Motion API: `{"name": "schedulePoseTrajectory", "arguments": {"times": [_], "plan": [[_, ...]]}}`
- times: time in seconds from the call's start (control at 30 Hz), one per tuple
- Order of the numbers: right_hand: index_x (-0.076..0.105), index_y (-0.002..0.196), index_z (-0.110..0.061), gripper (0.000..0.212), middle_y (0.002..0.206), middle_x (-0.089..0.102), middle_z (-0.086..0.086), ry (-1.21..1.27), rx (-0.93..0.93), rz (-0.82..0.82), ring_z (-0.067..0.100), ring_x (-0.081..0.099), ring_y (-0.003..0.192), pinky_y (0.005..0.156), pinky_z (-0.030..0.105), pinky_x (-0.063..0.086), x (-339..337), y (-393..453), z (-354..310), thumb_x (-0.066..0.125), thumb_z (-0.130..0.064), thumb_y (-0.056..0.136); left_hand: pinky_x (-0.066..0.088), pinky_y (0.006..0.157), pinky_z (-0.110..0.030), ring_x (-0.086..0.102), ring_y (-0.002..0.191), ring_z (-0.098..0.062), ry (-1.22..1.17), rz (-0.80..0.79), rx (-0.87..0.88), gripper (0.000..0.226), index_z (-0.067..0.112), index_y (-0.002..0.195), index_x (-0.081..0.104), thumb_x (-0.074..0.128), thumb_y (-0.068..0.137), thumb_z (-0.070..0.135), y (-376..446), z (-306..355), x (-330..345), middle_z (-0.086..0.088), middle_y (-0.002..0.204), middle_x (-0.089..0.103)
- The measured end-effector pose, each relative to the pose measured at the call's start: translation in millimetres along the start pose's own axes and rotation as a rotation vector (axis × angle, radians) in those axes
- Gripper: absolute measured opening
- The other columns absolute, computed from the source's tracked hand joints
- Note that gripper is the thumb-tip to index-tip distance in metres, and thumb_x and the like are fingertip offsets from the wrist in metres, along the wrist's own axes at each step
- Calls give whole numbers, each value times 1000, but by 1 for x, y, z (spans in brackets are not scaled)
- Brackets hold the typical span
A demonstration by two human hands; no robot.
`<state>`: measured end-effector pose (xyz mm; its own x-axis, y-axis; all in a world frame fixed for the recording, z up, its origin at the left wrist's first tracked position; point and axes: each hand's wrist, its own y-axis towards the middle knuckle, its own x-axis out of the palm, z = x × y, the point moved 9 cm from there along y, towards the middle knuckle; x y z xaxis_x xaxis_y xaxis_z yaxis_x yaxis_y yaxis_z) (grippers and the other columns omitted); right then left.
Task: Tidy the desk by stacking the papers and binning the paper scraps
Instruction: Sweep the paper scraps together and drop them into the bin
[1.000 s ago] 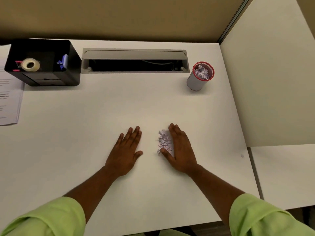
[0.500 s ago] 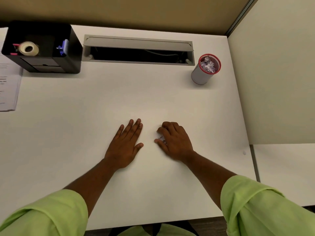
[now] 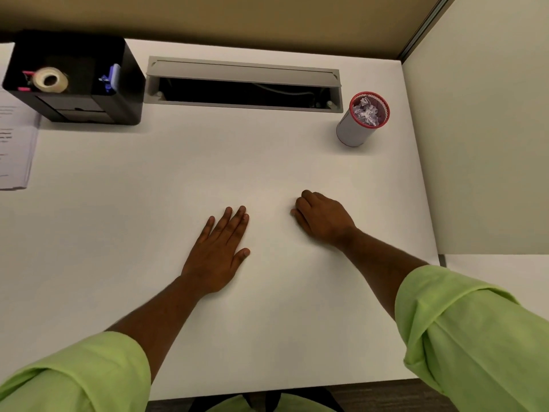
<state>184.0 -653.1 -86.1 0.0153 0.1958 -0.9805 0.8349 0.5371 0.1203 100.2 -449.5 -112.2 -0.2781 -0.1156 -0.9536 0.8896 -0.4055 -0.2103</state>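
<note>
Left hand lies flat on the desk, palm down, fingers spread a little and nothing under it that shows. Right hand is curled into a loose fist, knuckles up, resting on the desk just right of the left and apart from it. Whatever the fist holds is hidden; a pale speck shows at the fingertips on its left edge, too small to tell whether it is scrap or nail. So: closed, contents cannot be told.

No loose scraps show on the open desk around the hands. The bin, a small grey cylinder with a red mesh rim, stands far right at the back, well apart from both hands, with crumpled scraps filling its mouth.

The papers lie at the far left edge, cut off by the frame, print too blurred to read; how many sheets cannot be told. A black organizer sits touching or overlapping their upper part, with a tape roll and something blue inside, unclear. A cable slot opens along the back, dark inside.

Both green sleeves run out of view at the bottom.
</note>
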Motion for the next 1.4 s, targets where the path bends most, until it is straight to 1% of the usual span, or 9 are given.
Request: {"name": "schedulePoseTrajectory", "arguments": {"times": [0.33,0.63,0.7,0.8,0.93,1.0,1.1,1.2,1.4], "plan": [[54,68,-10,33,65,51,8,-13,94,77,33,51,47,42,28,29,-5,7,5,49,-27,96,11,122,-44,-8,151,-17,5,7,-10,67,19,157,-1,26,103,48,0,-1,0,4,165,-9],[52,60,-15,36,55,49,5,43,84,134,29,48,42,42,27,30,4,-13,-28,53,-26,94,12,122,-44,-7,151,-17,15,5,-19,69,19,157,0,29,102,49,1,-1,-1,3,165,-8],[46,57,-19,38,53,47,1,224,292,114,25,46,44,47,28,32,0,-13,-14,52,-28,94,12,122,-44,-8,151,-17,17,-1,-16,69,19,157,-1,26,102,50,1,-1,-1,3,165,-9],[33,57,-21,44,54,31,-1,757,901,191,15,31,50,52,32,26,-1,-32,29,56,-23,95,9,121,-44,-11,151,-17,2,-16,-16,69,19,157,-4,22,102,52,1,0,-2,4,164,-12],[48,65,-13,33,50,40,2,1551,1464,460,15,32,40,40,19,23,19,-75,43,54,-13,97,4,122,-41,-11,151,-16,-78,2,-37,71,18,157,-1,26,101,51,2,5,-2,4,164,-11],[53,77,-15,23,52,42,-1,1796,1518,570,11,35,38,34,17,19,22,-90,45,52,-12,100,5,122,-37,-6,152,-15,-132,40,-59,70,17,157,8,35,100,49,6,10,-3,2,165,-1],[46,71,-20,28,53,41,-6,2045,1540,605,8,33,37,30,18,18,26,-104,49,52,-17,99,22,119,-36,20,148,-17,-181,111,-50,62,17,151,33,49,97,43,18,30,-11,2,158,30],[42,69,-21,31,51,39,-7,2071,1554,547,7,32,36,29,18,17,25,-114,53,51,-18,98,46,99,-38,48,122,-20,-267,135,-40,54,16,138,51,65,89,37,39,60,-20,0,133,52],[50,80,-19,22,54,39,-6,1994,1566,508,8,33,36,30,17,18,22,-121,55,49,-17,102,55,69,-37,56,96,-24,-368,161,-45,35,8,116,66,73,84,21,75,106,-26,-5,105,59]]}}
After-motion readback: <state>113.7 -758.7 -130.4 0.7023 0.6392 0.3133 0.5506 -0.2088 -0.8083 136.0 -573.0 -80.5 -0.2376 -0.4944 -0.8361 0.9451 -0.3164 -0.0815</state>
